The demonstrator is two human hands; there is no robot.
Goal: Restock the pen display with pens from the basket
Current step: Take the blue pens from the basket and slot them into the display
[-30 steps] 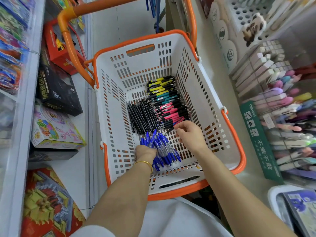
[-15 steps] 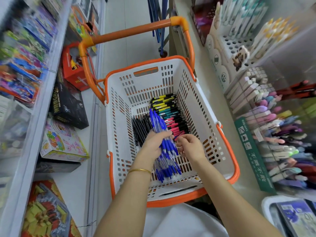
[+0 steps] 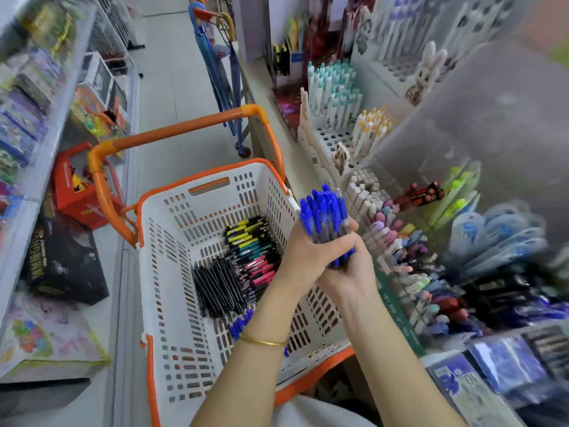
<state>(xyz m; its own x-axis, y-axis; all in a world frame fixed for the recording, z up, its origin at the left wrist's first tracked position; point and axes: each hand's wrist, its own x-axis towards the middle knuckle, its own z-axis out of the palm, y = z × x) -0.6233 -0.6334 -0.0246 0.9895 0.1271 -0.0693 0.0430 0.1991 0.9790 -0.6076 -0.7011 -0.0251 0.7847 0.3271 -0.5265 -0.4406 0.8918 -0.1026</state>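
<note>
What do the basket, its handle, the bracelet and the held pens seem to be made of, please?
The basket looks like moulded plastic: matte white walls with regular slots and an orange rim.
The handle is a smooth orange tube with a slight sheen, probably plastic or plastic-coated; its core cannot be seen.
The bracelet looks like thin, shiny, gold-coloured metal.
The pens look like plastic: see-through barrels with glossy blue caps.

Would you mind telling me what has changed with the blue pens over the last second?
The left hand and right hand gathered the bundle of blue pens, lifted it out of the basket rightward toward the pen display, and grip it together. Black pens and multicoloured pens stayed put.
</note>
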